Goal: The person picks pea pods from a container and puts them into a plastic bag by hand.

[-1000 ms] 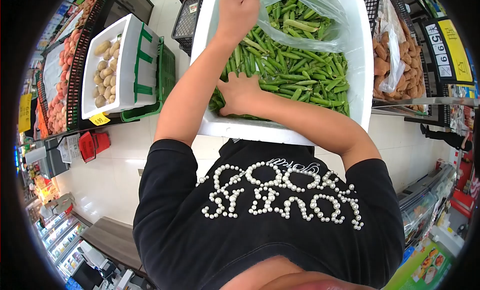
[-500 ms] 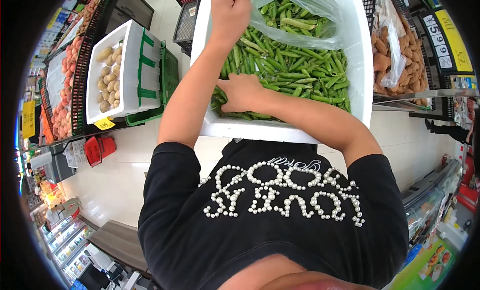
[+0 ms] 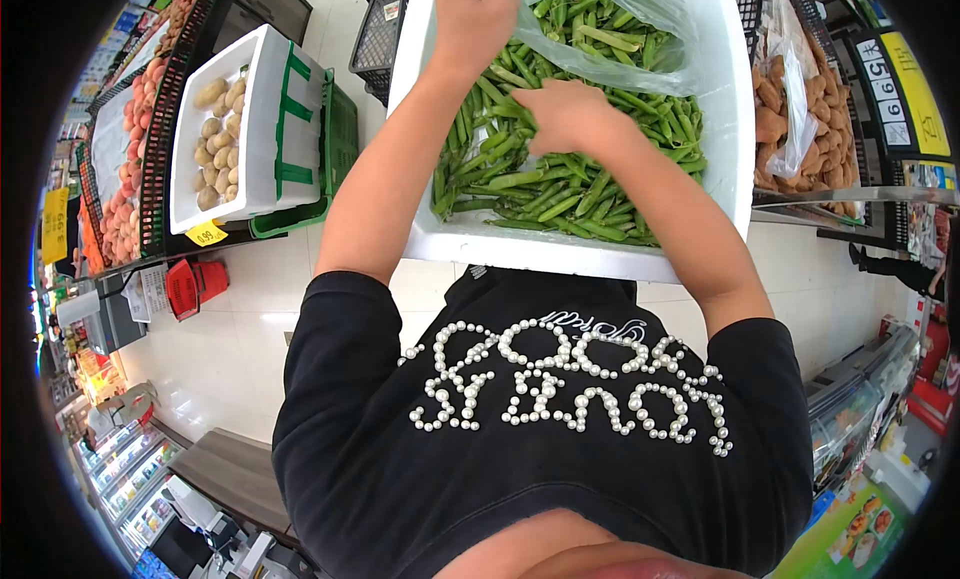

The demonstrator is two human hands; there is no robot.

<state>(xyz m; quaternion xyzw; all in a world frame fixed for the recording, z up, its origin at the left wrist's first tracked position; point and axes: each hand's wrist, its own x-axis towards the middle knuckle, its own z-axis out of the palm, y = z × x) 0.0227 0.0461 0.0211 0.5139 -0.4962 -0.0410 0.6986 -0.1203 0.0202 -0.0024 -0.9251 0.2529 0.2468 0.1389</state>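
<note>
A white foam box (image 3: 728,179) holds a heap of green pea pods (image 3: 560,194). Closed fingers of my left hand (image 3: 475,24) grip the edge of a clear plastic bag (image 3: 640,71) at the box's upper left. The bag lies over the far part of the heap, with pods showing in and under it. My right hand (image 3: 572,117) rests on the pods near the middle of the box, palm down. Its thumb and index finger are apart, pointing left, and the other fingers are hidden beneath it.
Left of the box, a white foam box (image 3: 255,169) of potatoes (image 3: 215,149) stands beside a green crate (image 3: 340,139). Black crates (image 3: 378,41) sit behind. Brown produce (image 3: 800,119) is on the right near a price sign (image 3: 905,94). Part of a person (image 3: 900,271) shows at far right.
My right hand has moved from the box's near left corner up and right across the heap. Pods near that corner have shifted. My left hand still grips the bag.
</note>
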